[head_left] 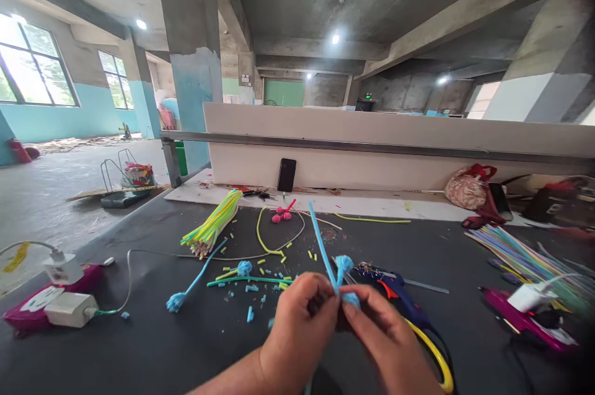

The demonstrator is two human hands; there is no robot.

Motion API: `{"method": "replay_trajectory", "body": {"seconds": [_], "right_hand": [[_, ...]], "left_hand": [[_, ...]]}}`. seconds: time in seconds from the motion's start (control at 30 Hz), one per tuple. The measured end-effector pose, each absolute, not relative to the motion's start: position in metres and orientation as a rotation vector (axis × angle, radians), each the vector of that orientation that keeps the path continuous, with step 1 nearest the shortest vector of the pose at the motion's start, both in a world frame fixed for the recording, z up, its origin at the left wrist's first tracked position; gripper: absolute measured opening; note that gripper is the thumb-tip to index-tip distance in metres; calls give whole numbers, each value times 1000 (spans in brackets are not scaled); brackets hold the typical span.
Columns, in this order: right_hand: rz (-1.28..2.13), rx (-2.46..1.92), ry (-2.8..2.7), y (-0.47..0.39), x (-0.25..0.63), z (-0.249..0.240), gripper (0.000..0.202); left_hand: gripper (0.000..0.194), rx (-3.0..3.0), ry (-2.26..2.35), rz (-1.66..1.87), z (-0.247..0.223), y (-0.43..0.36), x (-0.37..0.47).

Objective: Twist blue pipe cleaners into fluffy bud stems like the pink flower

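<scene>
Near the front middle of the black table, my left hand (304, 323) pinches a blue fuzzy stem (320, 243) that points up and slightly left. My right hand (383, 336) meets it from the right, its fingers closed on a blue fuzzy piece (351, 299). Another blue tuft (344, 265) stands up just above the fingertips. To the left lie a blue stem with a tufted end (175, 302), a second blue tuft (244, 268) and a green stem (251, 280). Small cut bits (250, 314) are scattered around them.
Behind are a yellow-green stem bundle (211, 224), pink balls (281, 216) and an upright phone (287, 175). A blue glue gun (406, 299) lies right of my hands. Purple power strips sit at left (51, 299) and right (525, 320), with pastel stems (525, 258) behind the right one.
</scene>
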State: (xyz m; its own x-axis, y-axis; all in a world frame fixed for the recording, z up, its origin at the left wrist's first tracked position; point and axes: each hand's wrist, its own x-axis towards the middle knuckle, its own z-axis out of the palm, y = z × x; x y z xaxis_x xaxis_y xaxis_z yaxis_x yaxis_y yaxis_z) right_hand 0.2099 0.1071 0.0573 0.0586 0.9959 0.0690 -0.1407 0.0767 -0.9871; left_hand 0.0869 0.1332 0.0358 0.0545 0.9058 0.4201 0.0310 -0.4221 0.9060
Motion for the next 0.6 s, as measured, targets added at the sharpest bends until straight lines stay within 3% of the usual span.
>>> {"method": "replay_trajectory", "body": {"seconds": [0.2, 0.33, 0.47, 0.6], "right_hand": [[1343, -898, -1021, 175, 167, 69, 22], [1433, -857, -966, 203, 139, 50, 20], [1573, -796, -777, 216, 139, 21, 31], [1641, -773, -493, 221, 158, 12, 38]], "left_hand": [[8, 1529, 1035, 1487, 48, 184, 56], [12, 1803, 1227, 1522, 37, 197, 25], [11, 2109, 1204, 1474, 34, 198, 13], [11, 2266, 980, 1115, 52, 224, 6]]}}
